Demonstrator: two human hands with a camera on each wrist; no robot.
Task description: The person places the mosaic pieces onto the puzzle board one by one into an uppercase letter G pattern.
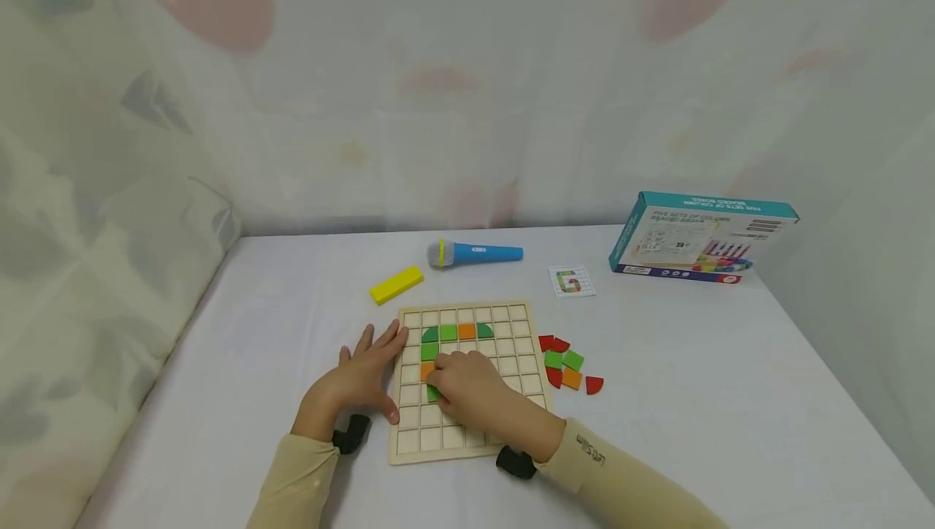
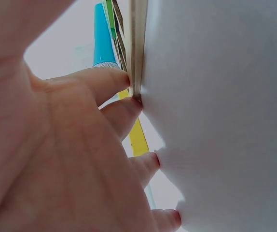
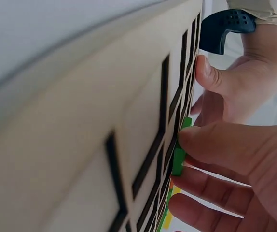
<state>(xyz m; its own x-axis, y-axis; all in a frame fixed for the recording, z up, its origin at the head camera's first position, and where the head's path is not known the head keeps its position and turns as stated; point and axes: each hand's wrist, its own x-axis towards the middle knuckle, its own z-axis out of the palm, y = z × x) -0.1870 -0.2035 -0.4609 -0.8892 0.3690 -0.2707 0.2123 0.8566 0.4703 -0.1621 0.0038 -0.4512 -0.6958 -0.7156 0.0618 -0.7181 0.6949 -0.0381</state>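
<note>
A wooden grid board (image 1: 431,438) lies on the white table. Green and orange tiles sit in its upper left cells: a row with a quarter-round piece at each end, then a column running down. With thumb and fingers, my right hand (image 1: 471,387) pinches a green tile (image 3: 178,161) low in that column, against the board. My left hand (image 1: 358,379) spreads its straight fingers along the board's left edge; fingertips (image 2: 134,99) touch the frame's side and the table beside it.
Loose red, green and orange tiles (image 1: 573,359) lie right of the board. Behind it are a yellow block (image 1: 397,285), a blue toy microphone (image 1: 485,254) and a pattern card (image 1: 572,281). A cardboard box (image 1: 701,237) stands at the back right.
</note>
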